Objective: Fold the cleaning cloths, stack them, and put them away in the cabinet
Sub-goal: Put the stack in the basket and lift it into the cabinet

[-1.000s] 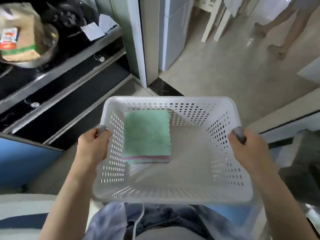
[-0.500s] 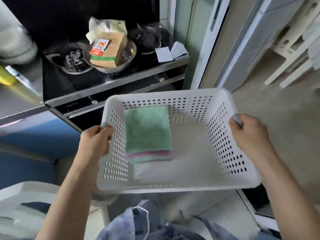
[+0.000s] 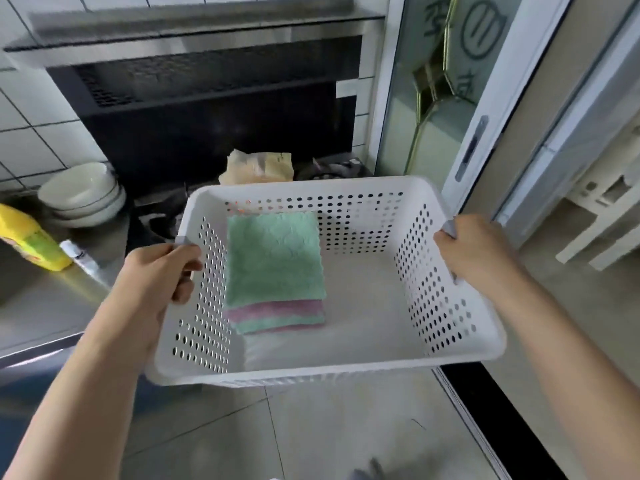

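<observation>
Stacked bowls (image 3: 83,195) and yellow bottle (image 3: 33,239) left of held basket (image 3: 346,368)

A home kitchen: range hood (image 3: 207,57), gas stove (image 3: 156,216), stacked bowls (image 3: 83,195).

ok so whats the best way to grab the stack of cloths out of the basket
Pinch the stack of cloths at its near edge, where the pink and green layers show, coming from above through the open top. It lies flat against the left wall of the basket, so the right and near sides are free. Both the left hand and right hand hold basket handles.
</observation>
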`<state>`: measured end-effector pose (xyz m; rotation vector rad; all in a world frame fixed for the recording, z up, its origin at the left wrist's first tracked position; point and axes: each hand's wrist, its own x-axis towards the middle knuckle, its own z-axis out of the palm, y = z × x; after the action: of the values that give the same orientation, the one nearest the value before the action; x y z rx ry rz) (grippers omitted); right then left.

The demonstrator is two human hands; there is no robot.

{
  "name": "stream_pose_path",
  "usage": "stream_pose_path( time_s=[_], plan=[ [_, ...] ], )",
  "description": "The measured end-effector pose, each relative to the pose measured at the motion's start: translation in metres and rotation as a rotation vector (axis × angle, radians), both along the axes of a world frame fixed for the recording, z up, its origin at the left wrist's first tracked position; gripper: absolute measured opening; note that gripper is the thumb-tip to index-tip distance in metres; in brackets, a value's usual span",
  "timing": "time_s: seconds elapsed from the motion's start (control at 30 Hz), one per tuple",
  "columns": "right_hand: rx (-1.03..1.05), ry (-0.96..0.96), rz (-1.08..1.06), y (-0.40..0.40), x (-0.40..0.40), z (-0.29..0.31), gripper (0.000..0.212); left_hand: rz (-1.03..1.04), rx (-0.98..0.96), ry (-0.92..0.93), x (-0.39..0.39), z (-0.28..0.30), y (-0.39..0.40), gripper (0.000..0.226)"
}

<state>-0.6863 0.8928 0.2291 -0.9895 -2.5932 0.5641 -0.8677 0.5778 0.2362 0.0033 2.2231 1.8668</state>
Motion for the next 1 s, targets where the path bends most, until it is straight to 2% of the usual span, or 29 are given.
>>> stream_pose_path(
  time_s=[0.3,0.53,0.8,0.93,1.0],
  plan=[
    [0.088,-0.037,0.065,0.077,-0.107,0.054,0.036,0.051,0.016,0.148,-0.075,0.055,0.06,0.015],
    [-0.064,-0.041,0.263,0.139,-0.193,0.151,0.032,0.117,-0.03,0.24,-0.121,0.123,0.087,0.022],
    [-0.056,0.032,0.332,0.16,-0.265,0.269,0.017,0.132,0.035,0.299,-0.169,0.225,0.091,0.021],
    [-0.083,0.054,0.345,0.168,-0.28,0.32,0.015,0.073,-0.018,0.325,-0.195,0.28,0.089,0.021],
    [-0.113,0.077,0.34,0.171,-0.283,0.345,0.016,0.038,-0.113,0.39,-0.211,0.305,0.089,0.02]
  ],
)
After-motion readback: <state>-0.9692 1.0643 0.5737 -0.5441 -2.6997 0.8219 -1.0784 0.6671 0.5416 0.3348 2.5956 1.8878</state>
